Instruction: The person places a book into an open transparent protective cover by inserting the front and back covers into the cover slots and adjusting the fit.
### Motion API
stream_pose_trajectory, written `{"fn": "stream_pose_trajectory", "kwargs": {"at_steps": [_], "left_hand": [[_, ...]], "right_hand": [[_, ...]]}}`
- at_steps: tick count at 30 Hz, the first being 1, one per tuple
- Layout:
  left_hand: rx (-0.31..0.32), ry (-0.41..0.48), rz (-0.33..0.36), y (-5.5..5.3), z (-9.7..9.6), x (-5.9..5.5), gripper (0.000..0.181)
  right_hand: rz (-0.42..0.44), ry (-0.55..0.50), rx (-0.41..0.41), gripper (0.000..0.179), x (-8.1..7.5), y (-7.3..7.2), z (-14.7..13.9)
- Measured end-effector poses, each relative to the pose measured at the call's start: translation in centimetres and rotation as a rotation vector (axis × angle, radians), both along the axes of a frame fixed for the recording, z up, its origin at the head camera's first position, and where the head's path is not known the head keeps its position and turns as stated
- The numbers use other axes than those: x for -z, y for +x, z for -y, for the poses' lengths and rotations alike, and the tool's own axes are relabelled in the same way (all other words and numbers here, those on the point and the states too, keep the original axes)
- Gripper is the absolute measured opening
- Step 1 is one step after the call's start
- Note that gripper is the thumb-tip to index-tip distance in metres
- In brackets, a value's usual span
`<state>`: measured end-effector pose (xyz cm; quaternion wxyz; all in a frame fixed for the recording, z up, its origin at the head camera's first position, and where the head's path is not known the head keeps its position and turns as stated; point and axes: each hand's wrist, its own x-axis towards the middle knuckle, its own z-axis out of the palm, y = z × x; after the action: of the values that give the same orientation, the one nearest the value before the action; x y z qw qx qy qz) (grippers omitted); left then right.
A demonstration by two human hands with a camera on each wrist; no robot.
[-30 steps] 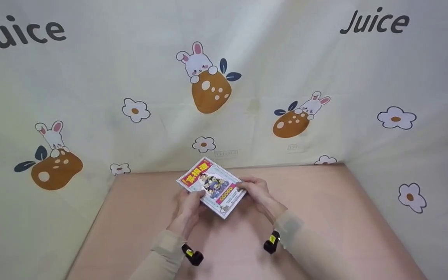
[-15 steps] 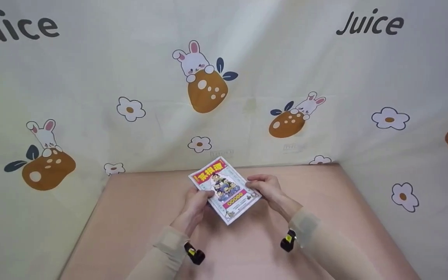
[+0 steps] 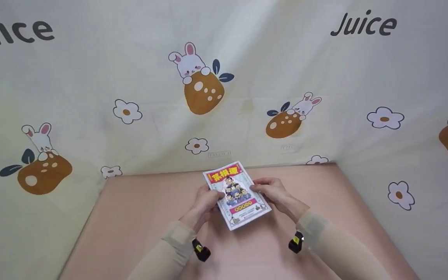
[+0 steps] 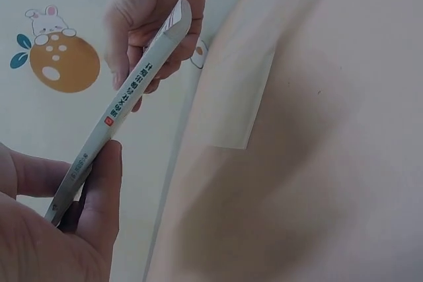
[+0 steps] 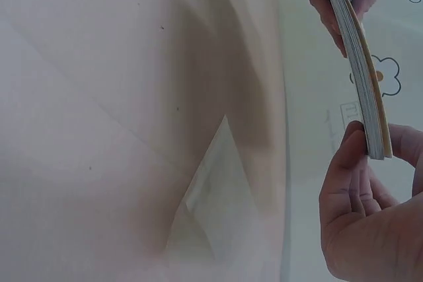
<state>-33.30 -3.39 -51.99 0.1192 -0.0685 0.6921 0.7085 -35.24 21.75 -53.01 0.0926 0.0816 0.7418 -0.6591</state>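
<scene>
A thin paperback book with a white, red and yellow cover of cartoon figures is held above the table, its cover facing up and its top tipped slightly left. My left hand grips its left edge, thumb on the cover; my right hand pinches the right edge. The left wrist view looks along the spine of the book, printed with dark characters, between the left hand and the right hand. Closed page edges of the book show in the right wrist view, above the right hand.
The pink table lies under both hands, with their shadows on it. Pale cloth walls printed with rabbits, flowers and "Juice" rise at its back and sides. A pale strip shows against the table. Each wrist carries a small black camera mount.
The book has turned clockwise, from leaning well left to nearly upright, and shifted right in the head view. Both hands have moved with it, still gripping its edges. The head view has swung slightly right.
</scene>
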Motion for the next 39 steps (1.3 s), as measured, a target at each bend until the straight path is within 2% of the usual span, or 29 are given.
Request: {"fn": "stream_pose_trajectory", "kwargs": {"at_steps": [6, 13, 19, 23, 30, 35, 39], "left_hand": [[0.038, -0.033, 0.007, -0.4, -1.3, -0.3, 0.060], [0.013, 0.010, -0.023, -1.4, -3.0, -1.1, 0.064], [-0.004, -0.025, -0.056, -1.9, -4.7, -1.0, 0.061], [-0.002, -0.104, -0.095, -1.9, -5.8, -1.0, 0.052], [0.029, -0.265, -0.184, -2.2, -7.3, -0.9, 0.052], [0.062, -0.398, -0.230, -2.4, -8.1, -0.9, 0.054], [0.078, -0.455, -0.262, -2.4, -8.8, -0.9, 0.054]], "right_hand": [[-0.023, 0.014, 0.020, 0.043, -0.1, -0.2, -0.3], [-0.008, -0.044, 0.037, 0.028, -0.4, -0.2, -1.8], [-0.009, -0.065, 0.098, 0.027, 0.3, -0.4, -2.9], [-0.020, -0.067, 0.140, 0.025, 0.6, -0.4, -3.8], [-0.010, -0.045, 0.135, 0.015, 0.5, -0.2, -5.6], [0.001, -0.005, 0.105, 0.024, 0.6, 0.0, -6.8], [0.006, 0.037, 0.084, 0.030, 0.6, 0.3, -8.0]]}}
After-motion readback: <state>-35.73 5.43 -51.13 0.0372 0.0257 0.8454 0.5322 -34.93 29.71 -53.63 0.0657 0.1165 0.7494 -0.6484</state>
